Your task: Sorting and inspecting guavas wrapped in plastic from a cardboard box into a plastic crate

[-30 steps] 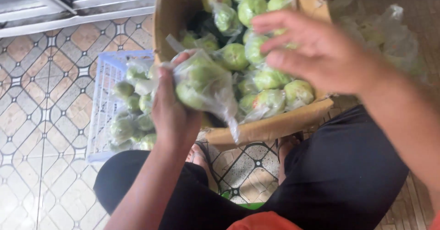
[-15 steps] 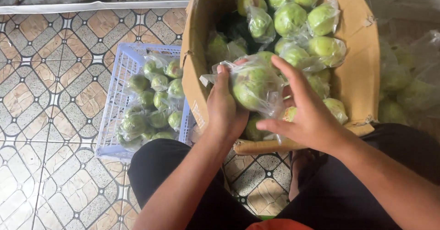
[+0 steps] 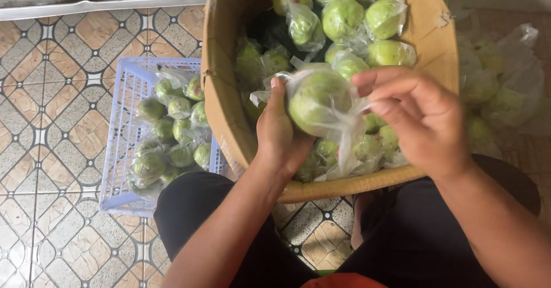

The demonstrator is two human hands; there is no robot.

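My left hand (image 3: pixel 280 134) cups a green round fruit in a thin clear plastic bag (image 3: pixel 317 100), held over the near part of a cardboard box (image 3: pixel 225 101). My right hand (image 3: pixel 422 119) touches the bag's right side, its fingers pinching the loose plastic. The box is full of several more bagged green fruits (image 3: pixel 344 17). A pale blue plastic crate (image 3: pixel 123 133) to the left of the box holds several bagged green fruits (image 3: pixel 166 144).
The box and crate stand on a patterned tile floor (image 3: pixel 51 121). More bagged fruits (image 3: pixel 493 87) lie in a heap to the right of the box. My legs in black trousers (image 3: pixel 402 236) frame the near edge. A metal door rail (image 3: pixel 86 1) runs along the top left.
The view has shifted so the box sits more central. My right hand came down from above the box onto the bagged fruit, which stays in my left hand.
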